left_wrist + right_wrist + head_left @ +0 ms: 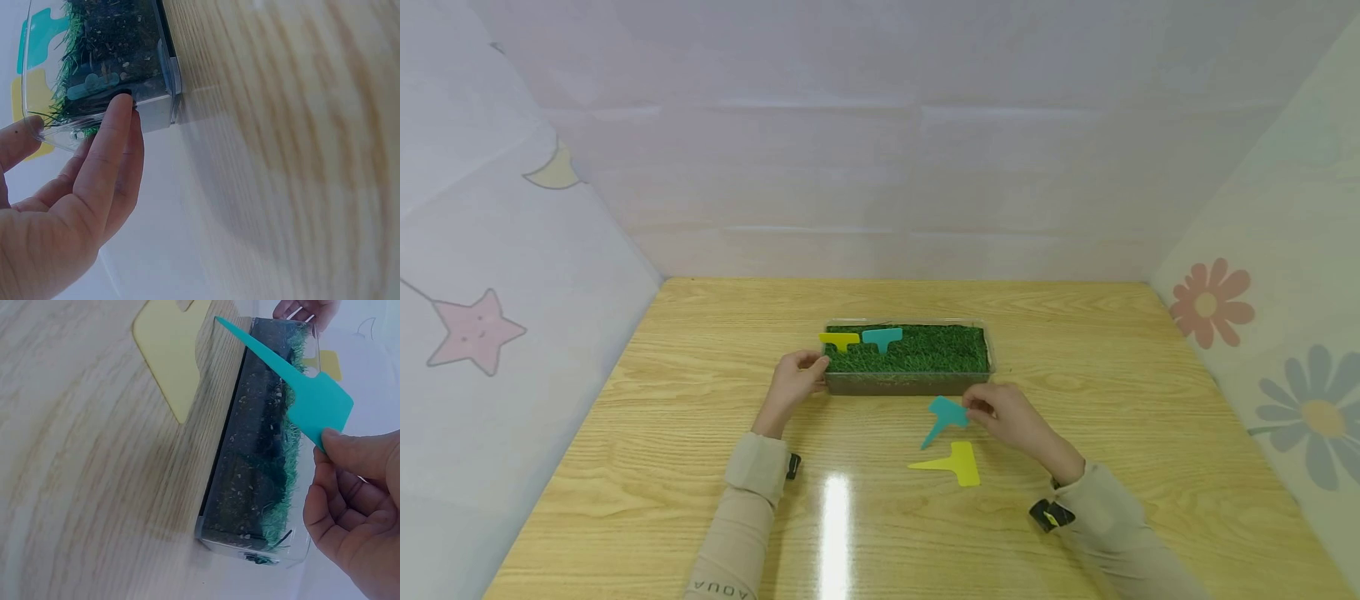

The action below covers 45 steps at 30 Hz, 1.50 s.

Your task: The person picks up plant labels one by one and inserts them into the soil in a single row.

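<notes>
A clear plastic box (pixel 902 385) of dark soil topped with green grass (pixel 936 348) stands on the table. A yellow plant label (pixel 839 340) and a teal plant label (pixel 882 338) stick up from the grass at its left. My left hand (pixel 81 181) holds the box's left end, thumb at the rim and fingers on the end wall. In front of the box my right hand (pixel 1009 415) pinches another teal plant label (pixel 322 406) by its head's edge, its pointed stem aimed away from the hand. Nearer me, another yellow plant label (pixel 962 464) lies flat.
The wooden table (pixel 662 433) runs back to a pale wall (pixel 880 183). Printed side walls, one with a pink star (pixel 475 331) and one with flowers (pixel 1206 304), border it left and right. Glare crosses the table's front.
</notes>
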Tool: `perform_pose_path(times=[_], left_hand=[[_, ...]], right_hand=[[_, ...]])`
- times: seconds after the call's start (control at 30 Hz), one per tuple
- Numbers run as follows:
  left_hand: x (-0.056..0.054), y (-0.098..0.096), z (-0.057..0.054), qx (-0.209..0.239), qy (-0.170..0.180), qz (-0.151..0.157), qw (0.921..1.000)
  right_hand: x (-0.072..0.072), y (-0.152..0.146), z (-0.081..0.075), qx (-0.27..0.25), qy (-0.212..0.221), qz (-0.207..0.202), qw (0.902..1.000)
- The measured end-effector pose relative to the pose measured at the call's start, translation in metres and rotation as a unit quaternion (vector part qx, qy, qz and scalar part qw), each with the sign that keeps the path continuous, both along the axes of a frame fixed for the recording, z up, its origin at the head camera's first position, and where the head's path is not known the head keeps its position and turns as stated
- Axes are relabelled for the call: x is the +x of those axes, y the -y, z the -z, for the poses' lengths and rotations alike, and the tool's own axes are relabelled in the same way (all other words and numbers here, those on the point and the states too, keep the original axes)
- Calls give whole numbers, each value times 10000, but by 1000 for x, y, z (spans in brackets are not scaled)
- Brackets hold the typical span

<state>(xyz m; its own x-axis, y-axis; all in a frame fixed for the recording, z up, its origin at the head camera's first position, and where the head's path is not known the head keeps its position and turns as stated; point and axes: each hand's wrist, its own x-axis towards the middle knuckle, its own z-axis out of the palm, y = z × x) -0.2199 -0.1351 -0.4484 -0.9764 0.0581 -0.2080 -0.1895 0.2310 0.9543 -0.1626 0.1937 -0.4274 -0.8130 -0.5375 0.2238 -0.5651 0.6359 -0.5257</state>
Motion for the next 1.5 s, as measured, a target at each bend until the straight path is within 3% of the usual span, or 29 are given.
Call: perform_pose_path(times=[0.37, 0.83, 1.5], left_hand=[[0, 0, -3, -47, -56, 16, 10000], [0, -1, -3, 27, 46, -17, 10000], [1, -1, -2, -50, 3, -17, 10000]], right_hand=[[3, 4, -6, 304, -465, -126, 9984], [5, 6, -12, 112, -803, -266, 9964], [0, 12, -36, -6, -1291, -442, 9906]])
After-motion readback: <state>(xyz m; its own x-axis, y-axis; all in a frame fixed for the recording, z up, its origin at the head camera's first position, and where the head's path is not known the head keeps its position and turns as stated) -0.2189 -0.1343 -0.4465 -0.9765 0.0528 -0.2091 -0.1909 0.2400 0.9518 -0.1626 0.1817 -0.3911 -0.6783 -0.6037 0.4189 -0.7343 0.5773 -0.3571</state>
